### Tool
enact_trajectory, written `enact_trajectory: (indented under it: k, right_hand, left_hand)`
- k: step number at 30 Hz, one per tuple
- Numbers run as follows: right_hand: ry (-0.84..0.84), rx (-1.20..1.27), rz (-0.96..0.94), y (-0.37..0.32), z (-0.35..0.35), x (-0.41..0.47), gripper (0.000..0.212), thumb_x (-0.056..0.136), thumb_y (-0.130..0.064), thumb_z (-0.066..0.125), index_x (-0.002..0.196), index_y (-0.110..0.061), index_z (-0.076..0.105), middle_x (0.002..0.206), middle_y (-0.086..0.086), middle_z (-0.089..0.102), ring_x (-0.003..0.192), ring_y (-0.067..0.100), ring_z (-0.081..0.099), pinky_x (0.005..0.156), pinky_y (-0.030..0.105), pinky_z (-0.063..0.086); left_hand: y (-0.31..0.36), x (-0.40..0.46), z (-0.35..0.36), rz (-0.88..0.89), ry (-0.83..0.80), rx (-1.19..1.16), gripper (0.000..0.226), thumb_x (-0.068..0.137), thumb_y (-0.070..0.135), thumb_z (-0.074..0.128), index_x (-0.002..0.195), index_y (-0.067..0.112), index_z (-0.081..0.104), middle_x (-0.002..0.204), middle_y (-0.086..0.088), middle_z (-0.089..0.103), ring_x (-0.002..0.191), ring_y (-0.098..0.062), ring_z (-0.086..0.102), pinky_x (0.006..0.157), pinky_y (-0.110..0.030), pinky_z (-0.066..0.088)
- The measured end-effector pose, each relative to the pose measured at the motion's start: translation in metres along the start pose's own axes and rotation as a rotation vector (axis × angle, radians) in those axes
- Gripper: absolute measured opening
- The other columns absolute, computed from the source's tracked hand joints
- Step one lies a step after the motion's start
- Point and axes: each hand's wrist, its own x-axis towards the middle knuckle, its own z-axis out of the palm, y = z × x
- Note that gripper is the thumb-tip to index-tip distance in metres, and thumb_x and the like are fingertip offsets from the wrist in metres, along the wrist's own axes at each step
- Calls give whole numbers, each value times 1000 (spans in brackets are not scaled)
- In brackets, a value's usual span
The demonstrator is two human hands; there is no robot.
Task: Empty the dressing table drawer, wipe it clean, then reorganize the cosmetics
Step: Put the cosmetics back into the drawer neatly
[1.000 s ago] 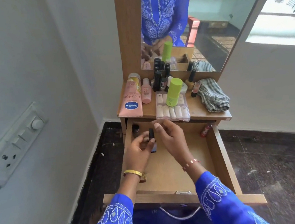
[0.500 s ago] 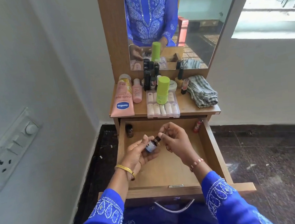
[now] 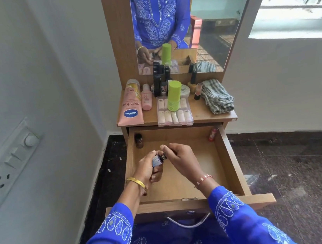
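Since the earlier frame, the small bottle was tilted cap-right above the open drawer, its body enclosed by the left hand, its cap pinched by right hand fingertips.

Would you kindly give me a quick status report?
Both hands on small bottle over drawer: left hand body, right hand cap. Two items inside. Nothing blocking.

Small blue-labelled bottle — tilted, over drawer
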Motion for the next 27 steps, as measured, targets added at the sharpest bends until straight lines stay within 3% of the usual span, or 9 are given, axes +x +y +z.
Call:
enact_trajectory:
  k: [6, 11, 14, 17, 20, 23, 27]
  right_hand:
    - [21, 196, 197, -3, 6, 4, 56, 93, -24, 50, 43, -22, 26, 32, -9, 25, 38, 7, 23, 47, 25, 17]
    - [-39, 169, 286, 1, -5, 3, 50, 93, -29, 50, 47, -15, 36, 45, -5, 29, 41, 7, 24, 49, 28, 22]
    - [18, 37, 286, 13, -25, -1, 49, 88, -37, 57, 57, 1, 52, 50, 9, 44, 49, 20, 38, 49, 37, 35]
    - [102, -171, 276, 31, -52, -3, 47, 81, -42, 65, 64, 1, 57, 61, 18, 60, 54, 33, 54, 53, 41, 48]
    - [130, -348, 322, 47, -78, -9, 33, 77, -31, 70, 71, 1, 62, 72, 17, 64, 65, 31, 57, 57, 32, 42]
    - [117, -501, 345, 59, -93, -18, 16, 75, -16, 67, 77, -2, 61, 85, 15, 66, 82, 32, 61, 62, 30, 41]
    - [45, -670, 286, 65, -94, -25, 8, 78, -7, 58, 84, -2, 60, 96, 14, 63, 93, 32, 58, 66, 33, 43]
  left_hand:
    - [-1, -1, 6, 173, 143, 218, 33, 99, 22, 23, 84, 16, 52, 38, 6, 36, 27, -3, 28, 31, -12, 20]
    - [-6, 0, 10, 347, 204, 506, 24, 100, 24, 27, 100, 21, 50, 76, -2, 51, 52, -8, 46, 38, -11, 34]
    - [-12, 3, 15, 366, 176, 640, 21, 99, 29, 33, 112, 24, 48, 85, 2, 54, 66, -12, 52, 52, -16, 43]
    - [-19, 6, 26, 419, 192, 752, 26, 96, 27, 42, 120, 21, 50, 98, 3, 51, 80, -13, 54, 70, -23, 45]
    - [-26, 8, 46, 476, 213, 805, 22, 92, 19, 48, 113, 18, 56, 102, 4, 49, 78, -8, 50, 67, -13, 41]
    - [-34, 10, 61, 468, 115, 833, 18, 90, 14, 49, 105, 16, 61, 98, 2, 52, 74, -3, 49, 65, -7, 40]
    - [-37, 10, 61, 446, 48, 923, 17, 90, 14, 50, 101, 14, 63, 96, 2, 53, 75, -5, 49, 70, -14, 40]
